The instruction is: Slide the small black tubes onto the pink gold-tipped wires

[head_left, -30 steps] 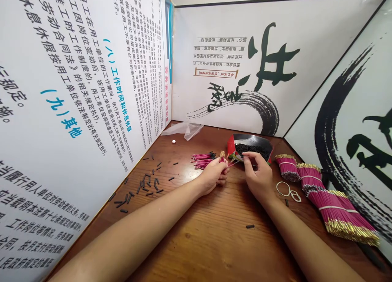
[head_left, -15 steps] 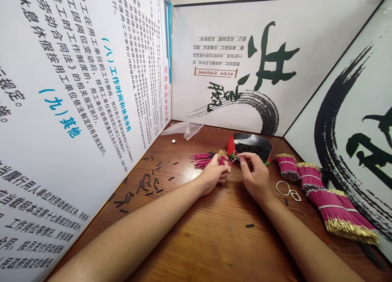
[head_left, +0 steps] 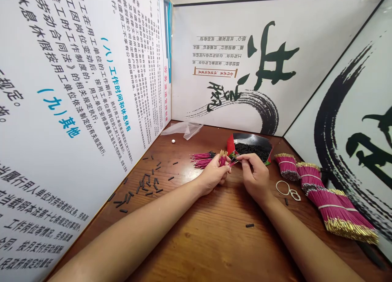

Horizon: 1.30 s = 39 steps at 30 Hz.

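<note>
My left hand (head_left: 215, 175) is closed around a small bundle of pink wires (head_left: 222, 159) whose gold-coloured tips point up. One or two wire ends stick out from its fingertips towards the right. My right hand (head_left: 255, 171) is pinched at these ends, its fingertips close to the left ones; whatever it grips is too small to make out. Behind my left hand, more pink wires (head_left: 200, 160) with black ends lie on the table. Just beyond my right hand sits a black-and-red tray (head_left: 230, 143) filled with short black tubes (head_left: 251, 150).
Loose black tubes (head_left: 147, 184) are scattered on the wooden table (head_left: 208, 241) at left. Banded pink wire bundles (head_left: 335, 212) line the right side, beside white rubber bands (head_left: 283, 188). A clear plastic bag (head_left: 185, 129) lies at the back. Printed panels (head_left: 220, 28) wall the table in.
My right hand's fingertips have shifted slightly left, closer to the wire ends at my left hand. The left hand keeps its hold on the bundle.
</note>
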Each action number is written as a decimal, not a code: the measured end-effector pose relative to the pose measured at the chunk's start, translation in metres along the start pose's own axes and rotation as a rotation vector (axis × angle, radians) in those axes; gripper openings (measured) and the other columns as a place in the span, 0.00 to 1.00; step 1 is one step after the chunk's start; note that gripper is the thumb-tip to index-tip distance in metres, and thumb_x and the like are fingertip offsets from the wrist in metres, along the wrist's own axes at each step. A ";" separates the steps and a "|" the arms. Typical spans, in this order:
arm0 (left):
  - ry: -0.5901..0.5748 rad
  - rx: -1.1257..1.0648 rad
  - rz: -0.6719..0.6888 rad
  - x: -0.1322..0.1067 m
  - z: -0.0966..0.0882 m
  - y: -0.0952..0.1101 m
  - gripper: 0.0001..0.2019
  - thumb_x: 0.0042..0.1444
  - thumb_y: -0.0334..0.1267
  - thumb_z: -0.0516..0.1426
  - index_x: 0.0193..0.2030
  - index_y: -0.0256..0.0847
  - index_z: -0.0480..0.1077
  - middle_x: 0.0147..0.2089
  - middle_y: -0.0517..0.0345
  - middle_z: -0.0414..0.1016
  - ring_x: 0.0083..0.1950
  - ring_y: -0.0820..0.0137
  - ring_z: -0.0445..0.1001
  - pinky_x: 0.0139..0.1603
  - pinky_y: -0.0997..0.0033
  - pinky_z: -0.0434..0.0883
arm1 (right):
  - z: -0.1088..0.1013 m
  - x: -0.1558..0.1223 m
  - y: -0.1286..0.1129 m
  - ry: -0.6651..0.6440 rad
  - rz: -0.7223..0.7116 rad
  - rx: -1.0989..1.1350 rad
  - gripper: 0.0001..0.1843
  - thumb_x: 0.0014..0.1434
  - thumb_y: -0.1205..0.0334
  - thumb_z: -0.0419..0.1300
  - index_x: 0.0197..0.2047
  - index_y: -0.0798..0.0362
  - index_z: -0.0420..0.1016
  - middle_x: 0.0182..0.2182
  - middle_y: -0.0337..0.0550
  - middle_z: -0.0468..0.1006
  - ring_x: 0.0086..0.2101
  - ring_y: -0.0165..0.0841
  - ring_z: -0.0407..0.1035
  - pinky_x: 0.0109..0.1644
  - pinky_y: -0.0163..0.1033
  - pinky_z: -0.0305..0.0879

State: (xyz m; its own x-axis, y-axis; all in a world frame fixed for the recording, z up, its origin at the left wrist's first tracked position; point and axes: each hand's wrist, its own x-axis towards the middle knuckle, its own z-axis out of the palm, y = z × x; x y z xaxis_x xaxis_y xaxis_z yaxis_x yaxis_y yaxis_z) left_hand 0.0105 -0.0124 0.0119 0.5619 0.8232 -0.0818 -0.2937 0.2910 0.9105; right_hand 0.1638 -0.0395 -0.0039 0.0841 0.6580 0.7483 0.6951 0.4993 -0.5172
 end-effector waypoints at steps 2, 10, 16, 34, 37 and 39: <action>0.002 -0.004 -0.004 0.000 0.000 0.000 0.14 0.50 0.30 0.55 0.43 0.42 0.59 0.29 0.68 0.64 0.17 0.85 0.48 0.18 0.80 0.44 | 0.000 0.000 0.001 0.003 -0.009 0.002 0.10 0.66 0.65 0.51 0.38 0.50 0.72 0.34 0.42 0.75 0.36 0.34 0.69 0.41 0.41 0.64; -0.009 0.007 0.010 0.000 0.000 -0.002 0.13 0.49 0.30 0.56 0.42 0.42 0.59 0.29 0.67 0.64 0.17 0.85 0.48 0.17 0.80 0.45 | -0.001 0.000 -0.001 0.003 -0.008 -0.005 0.09 0.65 0.67 0.50 0.38 0.50 0.72 0.34 0.42 0.74 0.35 0.34 0.68 0.41 0.41 0.64; 0.010 -0.026 0.009 0.001 -0.001 -0.003 0.14 0.50 0.31 0.56 0.43 0.42 0.59 0.29 0.67 0.65 0.17 0.85 0.48 0.18 0.81 0.44 | -0.003 0.000 -0.005 -0.024 -0.057 0.012 0.11 0.63 0.71 0.50 0.35 0.51 0.71 0.31 0.41 0.73 0.35 0.33 0.67 0.40 0.41 0.63; 0.018 -0.134 -0.091 0.007 -0.005 -0.003 0.09 0.46 0.31 0.55 0.35 0.40 0.60 0.25 0.69 0.55 0.18 0.84 0.46 0.19 0.80 0.41 | 0.010 -0.007 -0.008 -0.015 0.199 0.206 0.04 0.59 0.64 0.58 0.35 0.50 0.74 0.32 0.41 0.77 0.34 0.34 0.71 0.40 0.40 0.66; 0.028 -0.125 -0.107 0.007 -0.007 -0.004 0.11 0.44 0.30 0.54 0.37 0.39 0.62 0.25 0.67 0.57 0.18 0.83 0.47 0.19 0.80 0.42 | 0.007 -0.006 -0.010 -0.022 0.164 0.190 0.05 0.59 0.66 0.57 0.34 0.50 0.75 0.32 0.41 0.77 0.34 0.34 0.71 0.41 0.40 0.66; 0.032 -0.132 -0.113 0.008 -0.007 -0.004 0.13 0.43 0.29 0.53 0.38 0.39 0.63 0.26 0.66 0.58 0.18 0.83 0.48 0.20 0.79 0.42 | 0.006 -0.005 -0.012 -0.027 0.149 0.180 0.07 0.59 0.67 0.56 0.33 0.50 0.75 0.32 0.40 0.77 0.34 0.34 0.71 0.41 0.40 0.66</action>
State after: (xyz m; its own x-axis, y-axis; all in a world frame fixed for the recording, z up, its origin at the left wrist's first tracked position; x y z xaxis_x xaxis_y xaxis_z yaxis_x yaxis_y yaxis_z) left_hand 0.0103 -0.0037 0.0047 0.5728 0.7961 -0.1952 -0.3307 0.4423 0.8337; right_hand 0.1510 -0.0459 -0.0037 0.1555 0.7458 0.6477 0.5378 0.4861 -0.6888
